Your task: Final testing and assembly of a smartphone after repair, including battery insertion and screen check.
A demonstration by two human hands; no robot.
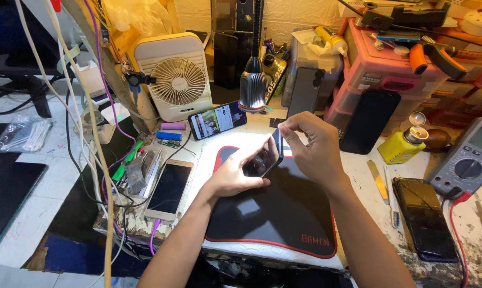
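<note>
Black phone (263, 159) held up over the black mat (273, 213), between both hands, glossy face tilted toward the camera. Left hand (235, 175) closed around its lower end from beneath, thumb along the near edge. Right hand (311, 149) closed in a pinch on the top corner, fingertips (283, 128) bunched at the edge.

Handling, judged: thin, rigid slab, light enough for a fingertip hold; glass face looks slick and would crack if dropped or flexed. Best taken by the side edges, not the face; support from below as the left hand gives.

Surface: worn, stained white top, crowded. Left of the left hand, a gold-backed phone (169, 189) lying flat beside loose tools and cables. Beyond the hands, a lit phone (217, 119) playing video, a lamp head (252, 88) shining down, a small white fan (176, 77). Right of the right hand, a dark phone (370, 120) leaning on pink drawers (390, 80), a yellow dispenser bottle (404, 145), a multimeter (467, 160), a cracked phone (425, 217) flat near the edge.

Room to set down: the mat directly under the hands is bare
</note>
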